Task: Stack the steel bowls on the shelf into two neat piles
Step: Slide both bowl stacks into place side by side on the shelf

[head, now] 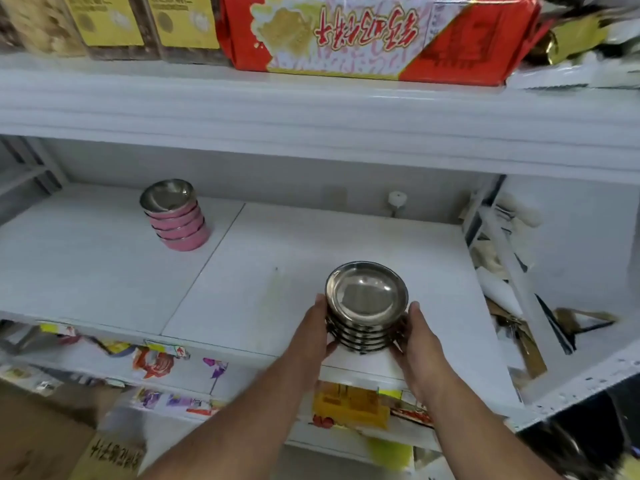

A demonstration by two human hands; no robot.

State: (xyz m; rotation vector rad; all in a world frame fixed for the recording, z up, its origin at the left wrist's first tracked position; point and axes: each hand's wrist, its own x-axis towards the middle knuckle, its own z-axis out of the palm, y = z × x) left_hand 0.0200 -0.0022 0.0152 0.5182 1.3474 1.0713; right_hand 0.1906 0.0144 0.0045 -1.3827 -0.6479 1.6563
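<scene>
A pile of shiny round steel bowls, nested rim-up, stands near the front edge of the white shelf. Bare shelf surface separates it from a pink-sided steel bowl pile toward the rear left. The left hand and right hand press against its opposite sides.

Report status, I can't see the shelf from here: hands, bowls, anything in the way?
Left hand and right hand clasp the steel stack near the shelf front. Pink stack stands back left. Nothing between them.
</scene>
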